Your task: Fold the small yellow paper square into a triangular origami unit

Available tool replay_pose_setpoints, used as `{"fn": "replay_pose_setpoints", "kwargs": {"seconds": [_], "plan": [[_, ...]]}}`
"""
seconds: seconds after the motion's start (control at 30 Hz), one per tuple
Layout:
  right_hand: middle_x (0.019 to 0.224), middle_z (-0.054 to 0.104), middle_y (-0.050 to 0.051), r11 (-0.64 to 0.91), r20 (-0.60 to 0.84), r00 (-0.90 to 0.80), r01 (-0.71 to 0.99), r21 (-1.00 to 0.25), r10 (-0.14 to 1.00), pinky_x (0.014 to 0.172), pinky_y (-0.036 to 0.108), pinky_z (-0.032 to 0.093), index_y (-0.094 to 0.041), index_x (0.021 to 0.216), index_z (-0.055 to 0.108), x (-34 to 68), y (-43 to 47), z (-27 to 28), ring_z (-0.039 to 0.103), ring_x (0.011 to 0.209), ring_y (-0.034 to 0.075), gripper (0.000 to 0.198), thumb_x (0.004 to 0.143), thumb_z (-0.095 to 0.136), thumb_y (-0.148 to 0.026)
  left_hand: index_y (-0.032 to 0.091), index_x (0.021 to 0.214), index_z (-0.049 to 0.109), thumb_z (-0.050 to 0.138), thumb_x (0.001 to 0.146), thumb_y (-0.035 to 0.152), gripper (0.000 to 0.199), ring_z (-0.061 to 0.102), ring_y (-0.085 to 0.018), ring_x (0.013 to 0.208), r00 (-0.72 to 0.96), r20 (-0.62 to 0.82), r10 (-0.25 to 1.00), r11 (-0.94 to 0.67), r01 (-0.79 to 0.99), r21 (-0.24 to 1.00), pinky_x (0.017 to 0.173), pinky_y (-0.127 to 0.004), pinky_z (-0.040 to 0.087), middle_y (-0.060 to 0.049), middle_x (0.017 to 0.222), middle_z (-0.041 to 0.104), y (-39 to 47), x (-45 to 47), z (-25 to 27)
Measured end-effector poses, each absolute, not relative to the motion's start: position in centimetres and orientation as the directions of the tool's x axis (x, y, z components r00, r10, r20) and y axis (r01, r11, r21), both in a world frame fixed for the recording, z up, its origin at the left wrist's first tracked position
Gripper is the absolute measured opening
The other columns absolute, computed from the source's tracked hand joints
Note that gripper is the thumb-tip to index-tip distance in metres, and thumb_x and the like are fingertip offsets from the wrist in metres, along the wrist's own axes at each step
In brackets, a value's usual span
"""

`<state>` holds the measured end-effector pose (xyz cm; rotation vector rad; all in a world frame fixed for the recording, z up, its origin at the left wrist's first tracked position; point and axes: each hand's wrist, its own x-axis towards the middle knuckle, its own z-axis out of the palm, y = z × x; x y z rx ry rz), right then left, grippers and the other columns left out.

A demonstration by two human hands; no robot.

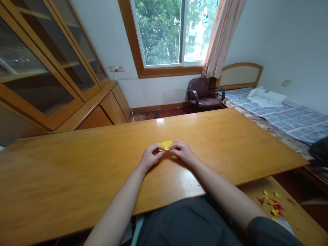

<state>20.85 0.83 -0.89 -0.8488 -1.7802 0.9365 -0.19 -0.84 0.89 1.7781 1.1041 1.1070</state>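
At the far left stands a wooden cabinet (53,54) with glazed doors above and solid doors below. Just right of it, a wall socket (116,68) has a plug in it, and a white cord (126,94) runs down the wall from there. The broad, glossy wooden tabletop (77,167) stretches across the foreground.

Near the middle of the tabletop, the left hand (150,156) has its fingers closed on the left end of a small piece of yellow paper (166,144). The paper is folded, its back part standing up as a flap; whether its underside touches the wood I cannot tell. Behind, a window (157,34) shows green trees. The right hand (183,152) pinches the paper's right end, thumb and fingers drawn together, so the two hands sit close with the yellow between them.

Further right, a maroon chair (201,89) with black armrests stands below a pink curtain (221,41). Next comes a bed (289,118) with a checked cover, and white sheets (266,96) lie on it. At lower right, a lower wooden surface (306,222) carries a loose cluster of red and yellow folded paper pieces (274,205), some touching.
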Motion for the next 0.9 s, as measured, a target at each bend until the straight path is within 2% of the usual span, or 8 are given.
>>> {"fn": "replay_pose_setpoints", "kwargs": {"seconds": [0.2,0.37,0.6,0.73,0.9], "plan": [[0.078,0.059,0.002,0.496,0.406,-0.359,0.207,-0.843,0.840,0.069,0.026,0.042,-0.018,0.082,0.073,20.6,0.6,-0.6,0.055,0.075,0.014,0.011,0.083,0.068,-0.028,0.018,0.086,0.070,0.064,0.082,0.037,0.021,0.061,-0.017,0.077,0.250,0.297,0.922,-0.375,0.375,0.848,0.073,-0.027,0.047,-0.004,0.084,0.070,-0.9,0.0,0.7],[0.079,0.059,0.002,0.479,0.379,-0.358,0.251,-0.841,0.853,0.070,0.026,0.042,-0.017,0.082,0.071,20.6,0.4,-0.3,0.055,0.076,0.014,0.021,0.088,0.063,-0.035,0.017,0.084,0.069,0.061,0.084,0.035,0.019,0.062,-0.017,0.076,0.239,0.308,0.921,-0.382,0.396,0.835,0.074,-0.026,0.047,-0.004,0.082,0.070,-0.8,0.0,0.5],[0.086,0.060,0.004,0.465,0.398,-0.297,0.208,-0.860,0.868,0.072,0.026,0.043,-0.017,0.074,0.064,20.6,0.6,-0.6,0.056,0.081,0.014,0.025,0.087,0.062,-0.038,0.018,0.089,0.063,0.064,0.081,0.035,0.019,0.065,-0.017,0.077,0.215,0.227,0.950,-0.282,0.274,0.920,0.073,-0.026,0.051,-0.003,0.085,0.068,-0.7,0.1,-0.4],[0.080,0.059,0.002,0.438,0.372,-0.287,0.214,-0.873,0.883,0.068,0.025,0.043,-0.017,0.075,0.061,20.6,0.5,-0.5,0.055,0.076,0.014,0.024,0.086,0.062,-0.038,0.018,0.106,0.060,0.068,0.078,0.037,0.035,0.067,-0.019,0.089,0.210,0.184,0.960,-0.209,0.105,0.972,0.078,-0.031,0.056,-0.006,0.105,0.067,-0.7,0.4,-0.7],[0.077,0.058,0.000,0.341,0.288,-0.260,0.189,-0.921,0.922,0.062,0.024,0.044,-0.017,0.081,0.060,20.5,0.6,-1.1,0.054,0.068,0.012,0.023,0.083,0.064,-0.040,0.018,0.109,0.061,0.067,0.080,0.039,0.036,0.071,-0.019,0.082,0.233,0.146,0.961,-0.177,0.119,0.977,0.078,-0.032,0.057,-0.007,0.107,0.068,-0.7,0.4,-0.5]]}}
